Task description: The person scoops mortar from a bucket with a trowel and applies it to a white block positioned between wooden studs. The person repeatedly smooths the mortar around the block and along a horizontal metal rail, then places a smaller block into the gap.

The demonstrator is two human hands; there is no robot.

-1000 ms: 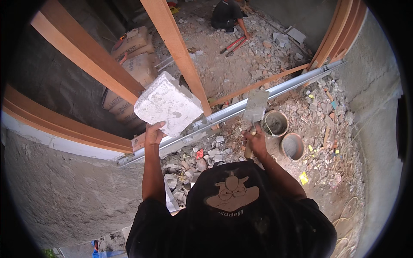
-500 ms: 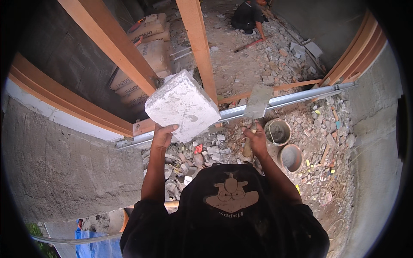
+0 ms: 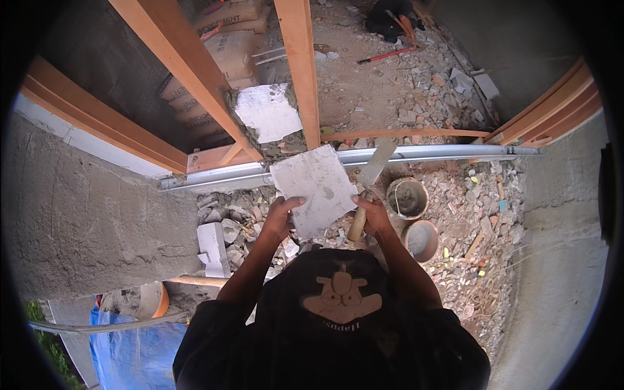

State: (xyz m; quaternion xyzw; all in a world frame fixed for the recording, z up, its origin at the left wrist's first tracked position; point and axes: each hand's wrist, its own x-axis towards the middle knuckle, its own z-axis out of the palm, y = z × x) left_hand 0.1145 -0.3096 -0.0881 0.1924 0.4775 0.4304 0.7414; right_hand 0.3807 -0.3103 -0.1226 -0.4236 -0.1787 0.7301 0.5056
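A white lightweight block (image 3: pixel 315 185) is held up in front of my chest, its near end toward me. My left hand (image 3: pixel 281 218) grips its near left edge, thumb on top. At the block's right edge is my right hand (image 3: pixel 374 214), closed around a trowel (image 3: pixel 377 161). The trowel's flat grey blade points away from me and its wooden handle sticks out toward me. Right-hand fingers touch the block's side. Beyond, a second white block (image 3: pixel 268 112) sits between two wooden posts, with grey mortar along its edges.
A metal channel (image 3: pixel 442 151) crosses ahead at the posts' foot. Two buckets, one with mortar (image 3: pixel 407 198) and another bucket (image 3: pixel 421 240), stand right among rubble. Cement bags (image 3: pixel 231 55) are stacked beyond the posts. Far off, a crouching person (image 3: pixel 390 19) reaches toward a red-handled tool (image 3: pixel 388 55).
The held block has come nearer to me and lower, uncovering the block between the posts. My right hand, with the trowel, has moved left to the held block's edge.
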